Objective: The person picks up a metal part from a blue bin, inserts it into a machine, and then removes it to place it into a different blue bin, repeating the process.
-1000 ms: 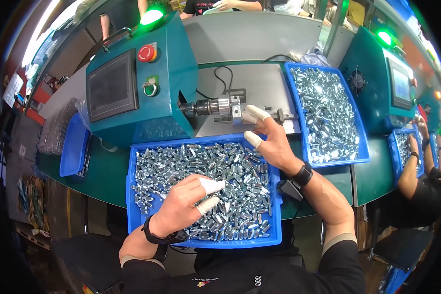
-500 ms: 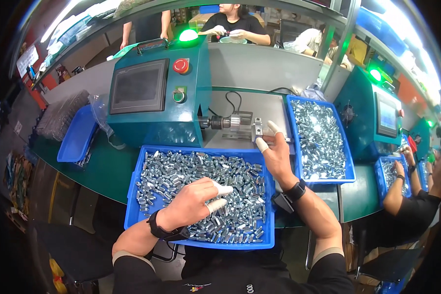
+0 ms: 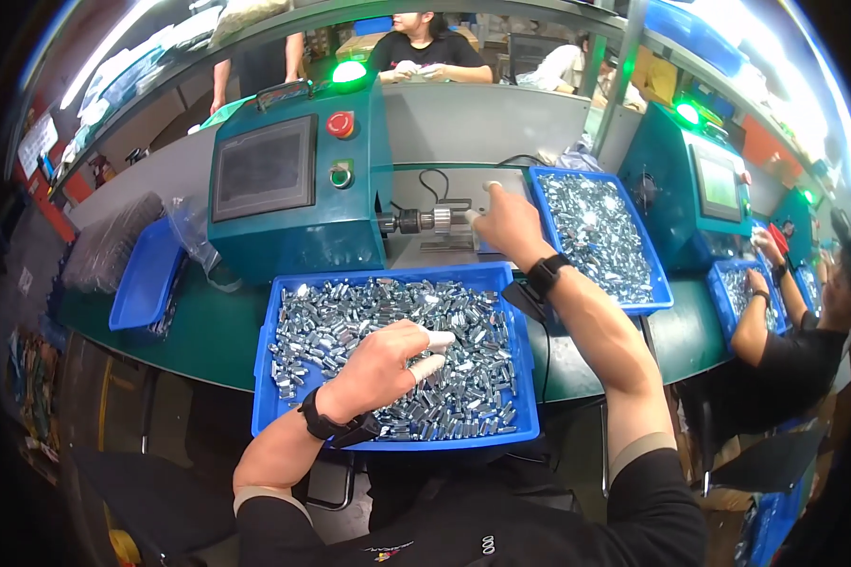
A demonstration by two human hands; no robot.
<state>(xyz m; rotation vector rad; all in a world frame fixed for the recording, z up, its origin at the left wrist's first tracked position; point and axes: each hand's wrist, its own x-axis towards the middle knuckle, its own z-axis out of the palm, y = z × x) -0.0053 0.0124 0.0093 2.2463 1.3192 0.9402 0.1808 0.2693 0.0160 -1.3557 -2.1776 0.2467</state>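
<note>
Left hand over the metal parts, right hand at the machine

The left hand [image 3: 373, 370] was over the heap of small metal parts [image 3: 463, 378] that filled the near blue tray [image 3: 454, 442]. Its thumb and forefinger, in white covers, pointed right with a narrow gap between them; whether they pinched a part could not be told. The right hand [image 3: 509, 227] was farther off, just right of the silver collar [image 3: 442, 220] on the green machine [image 3: 350, 208]. Its covered thumb and forefinger stood apart, the forefinger on the far side, but the hand hid whatever might have been between them.

The machine stood on the green table [image 3: 213, 340], just beyond the near tray. Its front had a dark screen [image 3: 265, 167] and a red button [image 3: 340, 124], and a green lamp [image 3: 349, 73] glowed on top. A second tray [image 3: 648, 307], also full of metal parts, lay just right of the right hand. Another blue tray [image 3: 147, 274] lay left of the machine. At the far right, a co-worker's hands [image 3: 771, 248] were near another blue tray.
</note>
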